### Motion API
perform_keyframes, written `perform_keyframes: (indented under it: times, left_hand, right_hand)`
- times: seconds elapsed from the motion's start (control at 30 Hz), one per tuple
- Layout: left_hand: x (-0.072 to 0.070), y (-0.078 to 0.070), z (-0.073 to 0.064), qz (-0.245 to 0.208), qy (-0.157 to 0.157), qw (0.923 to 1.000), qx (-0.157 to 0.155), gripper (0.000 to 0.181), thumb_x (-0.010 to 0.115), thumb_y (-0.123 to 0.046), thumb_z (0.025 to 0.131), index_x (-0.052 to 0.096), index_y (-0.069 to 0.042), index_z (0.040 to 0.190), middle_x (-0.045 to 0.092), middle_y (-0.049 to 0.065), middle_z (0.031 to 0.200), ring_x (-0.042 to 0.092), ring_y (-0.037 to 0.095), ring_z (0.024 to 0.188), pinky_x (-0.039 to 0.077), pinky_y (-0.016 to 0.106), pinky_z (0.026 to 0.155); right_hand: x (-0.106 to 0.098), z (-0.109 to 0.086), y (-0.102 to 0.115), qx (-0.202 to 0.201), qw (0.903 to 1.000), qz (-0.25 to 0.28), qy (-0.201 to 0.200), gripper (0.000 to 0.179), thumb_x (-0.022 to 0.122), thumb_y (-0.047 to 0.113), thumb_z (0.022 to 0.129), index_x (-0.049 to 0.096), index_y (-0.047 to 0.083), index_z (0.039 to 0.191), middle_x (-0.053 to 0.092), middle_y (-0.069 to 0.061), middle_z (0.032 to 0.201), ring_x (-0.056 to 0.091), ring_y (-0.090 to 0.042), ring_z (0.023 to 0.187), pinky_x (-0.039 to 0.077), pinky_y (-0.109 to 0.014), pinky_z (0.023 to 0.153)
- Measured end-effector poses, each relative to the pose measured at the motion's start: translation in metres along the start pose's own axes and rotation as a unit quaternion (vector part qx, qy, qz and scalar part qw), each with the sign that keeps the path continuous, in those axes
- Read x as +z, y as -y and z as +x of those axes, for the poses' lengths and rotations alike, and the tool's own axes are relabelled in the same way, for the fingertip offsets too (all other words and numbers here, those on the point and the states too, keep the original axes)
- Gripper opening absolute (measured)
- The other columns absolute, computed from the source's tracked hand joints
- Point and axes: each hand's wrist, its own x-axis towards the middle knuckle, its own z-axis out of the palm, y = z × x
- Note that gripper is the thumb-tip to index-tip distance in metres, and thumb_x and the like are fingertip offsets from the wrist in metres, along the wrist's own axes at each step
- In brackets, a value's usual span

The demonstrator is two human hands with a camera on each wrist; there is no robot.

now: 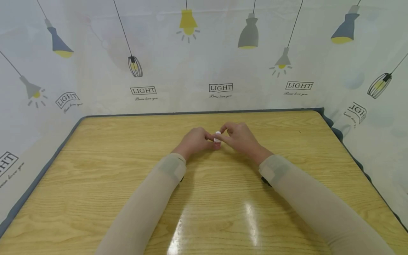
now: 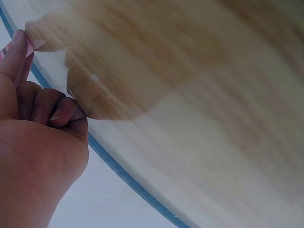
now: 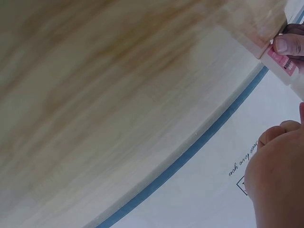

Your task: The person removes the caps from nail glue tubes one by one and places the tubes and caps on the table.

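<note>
A small white bottle with a pink label (image 1: 217, 144) stands upright at the middle of the table's far half. My left hand (image 1: 195, 141) pinches its body between thumb and fingers. In the left wrist view, that hand's other fingers are curled in, and only a bit of the pink label (image 2: 5, 49) shows. From the right, my right hand (image 1: 243, 139) reaches to the bottle's white cap (image 1: 218, 132), thumb across it and index finger arched over. The right wrist view shows the label (image 3: 283, 61) clearly, but the right fingertips fall outside that frame.
The wood-grain table (image 1: 204, 198) has a dark blue edge trim (image 1: 134, 114). Behind it and at both sides hangs a white backdrop (image 1: 185, 71) printed with lamps and lettering. Light reflects off the table's near part.
</note>
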Motion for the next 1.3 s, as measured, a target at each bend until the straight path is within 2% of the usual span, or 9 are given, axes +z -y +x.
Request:
perform_keyframes:
  times: [0.2, 0.5, 0.7, 0.9, 1.0, 1.13, 1.3]
  left_hand:
    - [0.0001, -0.0004, -0.0003, -0.004, 0.004, 1.0000, -0.006, 0.030, 0.085, -0.049, 0.089, 0.085, -0.031, 0.114, 0.081, -0.006, 0.122, 0.060, 0.012, 0.099, 0.049, 0.035, 0.095]
    - [-0.0002, -0.0017, -0.0012, -0.002, 0.004, 1.0000, -0.002, 0.026, 0.085, -0.047, 0.090, 0.086, -0.030, 0.110, 0.082, -0.010, 0.101, 0.047, 0.014, 0.081, 0.040, 0.034, 0.080]
    - [-0.0002, -0.0022, -0.0018, -0.002, 0.003, 1.0000, 0.001, 0.025, 0.086, -0.046, 0.090, 0.086, -0.030, 0.108, 0.083, -0.010, 0.103, 0.050, 0.013, 0.083, 0.042, 0.034, 0.081]
    - [-0.0003, -0.0018, -0.0021, -0.004, 0.004, 1.0000, -0.005, 0.026, 0.085, -0.048, 0.090, 0.087, -0.029, 0.108, 0.081, -0.011, 0.094, 0.049, 0.015, 0.083, 0.041, 0.035, 0.081]
    - [-0.0002, -0.0013, -0.0020, -0.002, 0.001, 0.9999, -0.010, 0.029, 0.085, -0.050, 0.089, 0.086, -0.029, 0.109, 0.082, -0.009, 0.098, 0.052, 0.015, 0.086, 0.043, 0.035, 0.083]
    - [0.0001, -0.0018, -0.0019, -0.004, 0.001, 0.9999, -0.017, 0.029, 0.086, -0.049, 0.089, 0.085, -0.031, 0.111, 0.082, -0.006, 0.113, 0.058, 0.015, 0.095, 0.048, 0.035, 0.093]
    - [0.0004, -0.0021, -0.0018, -0.005, 0.000, 0.9998, -0.018, 0.025, 0.086, -0.049, 0.088, 0.086, -0.031, 0.105, 0.081, -0.005, 0.118, 0.063, 0.015, 0.102, 0.052, 0.041, 0.102]
  right_hand:
    - [-0.0001, -0.0004, -0.0012, -0.032, 0.9995, 0.002, -0.002, 0.026, 0.081, 0.030, 0.097, 0.080, 0.005, 0.100, 0.034, 0.007, 0.054, 0.025, -0.008, 0.050, 0.025, -0.025, 0.052]
    - [0.0005, -0.0001, -0.0045, -0.059, 0.9974, 0.038, 0.018, 0.018, 0.071, 0.020, 0.104, 0.079, 0.004, 0.108, 0.036, 0.007, 0.051, 0.025, -0.002, 0.046, 0.028, -0.024, 0.049]
    - [0.0013, -0.0001, -0.0069, -0.065, 0.9961, 0.051, 0.031, 0.022, 0.068, 0.016, 0.105, 0.077, -0.001, 0.115, 0.040, 0.006, 0.050, 0.026, -0.001, 0.045, 0.028, -0.024, 0.048]
    - [0.0011, 0.0001, -0.0034, -0.031, 0.9980, 0.041, 0.038, 0.031, 0.067, 0.028, 0.106, 0.073, 0.001, 0.120, 0.035, 0.008, 0.050, 0.026, -0.005, 0.044, 0.025, -0.025, 0.048]
    - [0.0028, 0.0013, -0.0016, -0.001, 0.9992, 0.024, 0.034, 0.038, 0.072, 0.038, 0.103, 0.072, 0.004, 0.118, 0.034, 0.008, 0.051, 0.026, -0.007, 0.046, 0.024, -0.025, 0.048]
    - [0.0047, 0.0016, -0.0007, 0.039, 0.9989, 0.004, 0.028, 0.040, 0.079, 0.047, 0.096, 0.070, 0.009, 0.109, 0.033, 0.007, 0.052, 0.026, -0.008, 0.047, 0.024, -0.025, 0.048]
    - [0.0036, 0.0008, 0.0014, 0.064, 0.9975, 0.003, 0.032, 0.041, 0.082, 0.048, 0.093, 0.068, 0.011, 0.102, 0.034, 0.007, 0.053, 0.029, -0.009, 0.047, 0.026, -0.025, 0.048]
